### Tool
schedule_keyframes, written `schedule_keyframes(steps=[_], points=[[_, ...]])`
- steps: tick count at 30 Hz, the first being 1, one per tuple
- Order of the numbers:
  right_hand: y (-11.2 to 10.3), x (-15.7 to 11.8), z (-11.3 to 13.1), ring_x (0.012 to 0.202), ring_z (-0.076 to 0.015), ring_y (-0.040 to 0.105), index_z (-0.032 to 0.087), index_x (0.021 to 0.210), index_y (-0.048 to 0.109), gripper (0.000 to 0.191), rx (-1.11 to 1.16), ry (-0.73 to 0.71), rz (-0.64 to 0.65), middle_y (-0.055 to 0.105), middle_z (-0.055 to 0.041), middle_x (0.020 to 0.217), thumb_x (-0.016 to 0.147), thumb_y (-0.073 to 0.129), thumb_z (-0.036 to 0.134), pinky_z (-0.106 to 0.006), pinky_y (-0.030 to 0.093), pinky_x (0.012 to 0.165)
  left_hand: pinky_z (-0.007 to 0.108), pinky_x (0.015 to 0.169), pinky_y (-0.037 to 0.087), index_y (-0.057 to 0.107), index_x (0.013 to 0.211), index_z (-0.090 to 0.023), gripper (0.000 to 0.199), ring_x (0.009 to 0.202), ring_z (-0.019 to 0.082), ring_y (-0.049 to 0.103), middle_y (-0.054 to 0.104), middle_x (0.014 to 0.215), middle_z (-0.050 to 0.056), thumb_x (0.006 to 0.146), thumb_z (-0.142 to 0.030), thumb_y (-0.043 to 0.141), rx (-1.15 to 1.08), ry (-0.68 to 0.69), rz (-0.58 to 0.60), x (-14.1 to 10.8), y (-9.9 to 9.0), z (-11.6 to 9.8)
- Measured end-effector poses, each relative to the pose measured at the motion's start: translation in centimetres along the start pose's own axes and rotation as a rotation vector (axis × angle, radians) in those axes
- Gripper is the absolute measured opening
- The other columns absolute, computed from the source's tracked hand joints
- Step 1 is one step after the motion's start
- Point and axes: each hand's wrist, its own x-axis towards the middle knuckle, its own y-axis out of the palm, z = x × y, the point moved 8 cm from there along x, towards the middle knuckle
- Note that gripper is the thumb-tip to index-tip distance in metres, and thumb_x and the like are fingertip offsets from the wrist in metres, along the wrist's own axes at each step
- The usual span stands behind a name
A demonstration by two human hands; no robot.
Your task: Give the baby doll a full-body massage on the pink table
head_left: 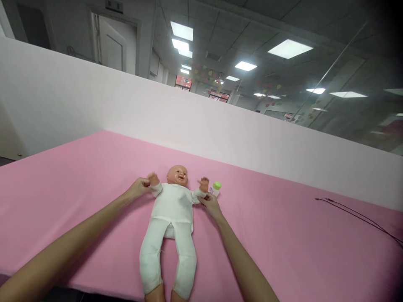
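A pink-covered table (pixel 270 243) spreads before me, a pale low wall (pixel 176 113) rising behind it, with a door (pixel 115 46) up at left and lit ceiling panels (pixel 290 49) to the right. My left hand (pixel 138 188) pinches the doll's arm by its wrist. The doll (pixel 174 203) lies face up between my hands, bald and open-mouthed, in a white top and white trousers, feet toward me. My right hand (pixel 210 204) has its fingers closed on the other sleeve. Just beside it is a green-capped bottle (pixel 215 189); farther right, thin black cords (pixel 355 214).
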Motion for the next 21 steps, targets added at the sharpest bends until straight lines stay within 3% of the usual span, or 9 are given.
schedule_keyframes(steps=[2,5,9,13,16,18,21], points=[[0.3,1.1,0.0,0.056,-0.0135,0.050,0.018,0.075,0.069,0.047,-0.013,0.020,-0.037,0.061,0.0016,0.061,0.064,0.084,0.062,-0.027,0.040,0.055,0.035,0.072,0.052,0.076,0.085,-0.013,0.044,0.076,0.024,0.068,0.076,0.085,0.010,0.068,-0.053,0.082,-0.013,-0.030,-0.038,1.2,0.3,-0.2],[0.9,2.4,-0.7,0.047,-0.0103,0.037,0.019,0.061,0.060,0.056,-0.047,0.070,-0.055,0.047,0.0047,0.048,0.064,0.080,0.071,-0.027,0.027,0.048,0.028,0.056,0.042,0.068,0.070,-0.014,0.053,0.055,0.015,0.055,0.066,0.063,0.005,0.061,-0.065,0.082,0.000,-0.148,-0.103,2.9,0.4,1.1],[1.2,2.7,-1.1,0.046,-0.0102,0.036,0.018,0.061,0.062,0.059,-0.050,0.111,-0.046,0.047,0.0046,0.047,0.060,0.081,0.074,-0.027,0.026,0.047,0.027,0.047,0.029,0.060,0.056,-0.015,0.058,0.042,0.011,0.039,0.054,0.046,0.002,0.055,-0.068,0.083,0.037,-0.238,-0.109,3.8,0.3,2.4],[0.5,1.4,-0.5,0.056,-0.0132,0.050,0.016,0.075,0.071,0.057,0.003,0.086,0.017,0.062,0.0005,0.061,0.061,0.084,0.070,-0.027,0.040,0.056,0.029,0.059,0.044,0.073,0.080,-0.014,0.048,0.060,0.016,0.058,0.070,0.071,0.006,0.066,-0.058,0.084,-0.016,-0.132,-0.014,2.8,-0.1,1.5],[0.2,-0.4,-0.2,0.082,-0.0221,0.067,0.018,0.094,0.078,0.054,0.093,0.076,0.130,0.076,-0.0068,0.090,0.061,0.091,0.058,-0.034,0.052,0.079,0.034,0.075,0.052,0.078,0.089,-0.018,0.033,0.082,0.024,0.069,0.076,0.090,0.008,0.068,-0.043,0.085,-0.026,-0.008,0.129,1.1,-0.4,0.9],[0.3,-1.6,-0.4,0.101,-0.0280,0.069,0.021,0.102,0.079,0.053,0.125,0.082,0.205,0.077,-0.0089,0.108,0.059,0.095,0.047,-0.040,0.052,0.094,0.038,0.085,0.054,0.082,0.088,-0.020,0.027,0.097,0.030,0.070,0.077,0.102,0.010,0.067,-0.035,0.085,0.015,0.020,0.207,-0.1,-0.5,1.2],[0.3,-2.6,-0.7,0.114,-0.0329,0.066,0.022,0.095,0.082,0.043,0.057,0.063,0.244,0.076,-0.0091,0.116,0.060,0.092,0.044,-0.046,0.047,0.105,0.040,0.095,0.052,0.085,0.087,-0.023,0.018,0.115,0.032,0.066,0.073,0.122,0.011,0.071,-0.026,0.077,0.123,0.058,0.309,-1.6,-0.2,1.6]])
